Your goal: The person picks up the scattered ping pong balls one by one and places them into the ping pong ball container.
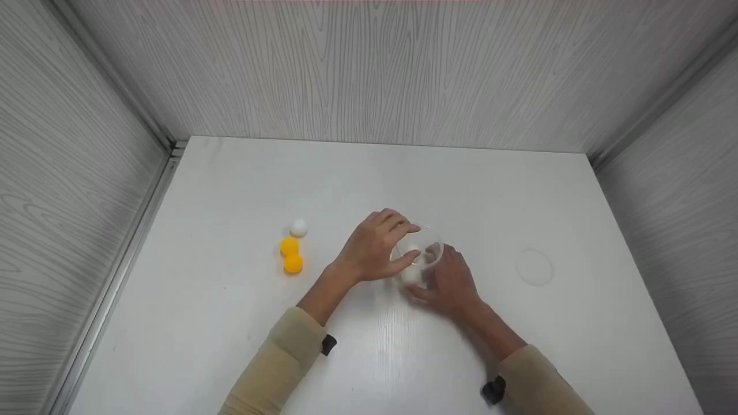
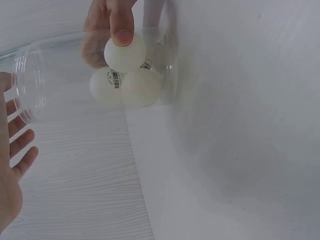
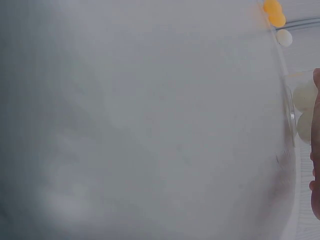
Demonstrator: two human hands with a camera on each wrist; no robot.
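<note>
A clear plastic jar (image 2: 65, 75) stands upright on the table in front of me, with several white balls (image 2: 125, 54) at its bottom; printed marks show on some. My right hand (image 1: 452, 282) grips the jar's lower side, thumb on the near face, fingers around the far side. Over the jar's mouth is my left hand (image 1: 377, 245), its thumb and index finger spread at the rim and holding no ball. In the left wrist view its other fingers (image 2: 22, 142) extend loosely beside the mouth. Only a sliver of the right hand (image 3: 316, 145) shows in the right wrist view.
Left of the jar lie two orange balls (image 1: 291, 255), touching, and a white ball (image 1: 298, 227) just beyond them. To the right lies a clear, round, lid-like piece (image 1: 518, 268) with a faint rim. Grey wood-grain panels (image 1: 369, 75) enclose the table's back and sides.
</note>
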